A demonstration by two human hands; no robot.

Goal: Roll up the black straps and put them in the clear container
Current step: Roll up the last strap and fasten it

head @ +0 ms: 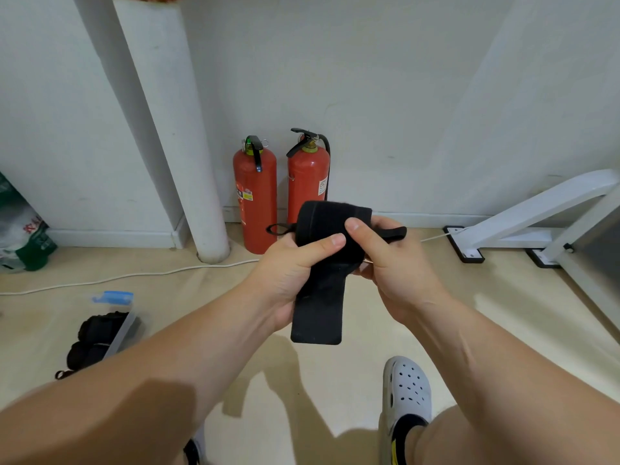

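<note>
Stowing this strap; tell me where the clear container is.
Clear container: head view, lower left, on the floor by the left forearm, apparently holding rolled black straps.

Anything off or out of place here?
Nothing spilled or damaged. A white cable trails loose across the floor, a possible trip hazard. The black strap, gripped by the left hand and right hand, is only part rolled, its tail hanging free.

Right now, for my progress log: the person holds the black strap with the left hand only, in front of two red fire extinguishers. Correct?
No. The head view shows the black strap held by both the left hand and the right hand, in front of two red fire extinguishers.
</note>
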